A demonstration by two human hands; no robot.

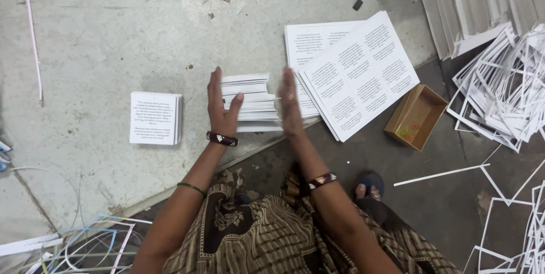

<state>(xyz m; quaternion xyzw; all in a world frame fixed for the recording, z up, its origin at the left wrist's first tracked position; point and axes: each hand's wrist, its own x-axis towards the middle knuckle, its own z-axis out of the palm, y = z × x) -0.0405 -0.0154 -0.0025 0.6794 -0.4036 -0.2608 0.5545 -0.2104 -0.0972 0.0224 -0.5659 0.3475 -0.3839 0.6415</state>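
Pressing in from both sides on a loose stack of small white printed paper cards (252, 101), lying on the pale grey concrete floor slab (113, 41) near its front edge. Left hand (221, 106) flat against the stack's left side, fingers (214, 84) straight and extended, thumb touching the card edges, not curled around anything. Right hand (289, 103) upright against the stack's right side, slightly blurred, fingers straight and together, palm facing the left hand. Stack uneven, card edges jutting out at different depths between the two palms.

Just right of the stack, touching the right hand's far side: a fanned pile of large white printed sheets (355, 69), tilted diagonally. Well to the left, apart from the hands: a neat small square stack of white printed cards (154, 118). Right of the large sheets, on the darker lower floor: an open brown cardboard box (416, 116). Far right: a heap of white paper trim strips (502, 92).
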